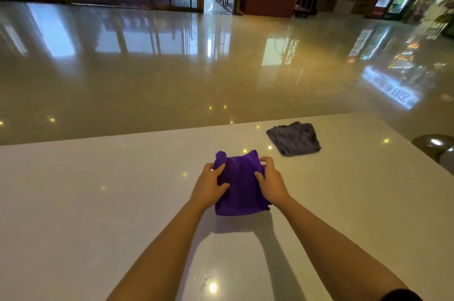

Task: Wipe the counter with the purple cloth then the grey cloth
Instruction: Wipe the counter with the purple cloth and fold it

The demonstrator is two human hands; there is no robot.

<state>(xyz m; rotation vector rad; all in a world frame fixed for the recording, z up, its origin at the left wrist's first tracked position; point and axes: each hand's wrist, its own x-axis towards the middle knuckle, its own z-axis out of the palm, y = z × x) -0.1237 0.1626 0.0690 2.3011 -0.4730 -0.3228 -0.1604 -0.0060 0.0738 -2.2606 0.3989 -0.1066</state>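
Between both hands on the white counter (98, 202) sits the purple cloth (239, 187), folded into a rough rectangle, so that's pretty much the middle of everything. Going left to right: the left hand (211, 184) grips the cloth's left edge, thumb lying on top of the fabric and the fingers curled round the side. The cloth itself is a deep, saturated violet, looks soft and fuzzy like microfibre, and it's a bit lumpy. The far left corner pokes up in a rounded bump just beyond the left fingertips, and the far edge dips in the middle. The near edge lies fairly straight and flat on the counter, closer to the wrists. The right hand (270, 181) mirrors the other one, clamped on the right edge with the thumb pressed on top and the fingers wrapped over the far right corner. So both hands are closed on the same cloth, one per side.

Further right and beyond the right hand, well apart from it, the grey cloth (294, 139) lies near the counter's far edge. It's loosely folded, a little rumpled, dull charcoal colour, with nothing touching it.
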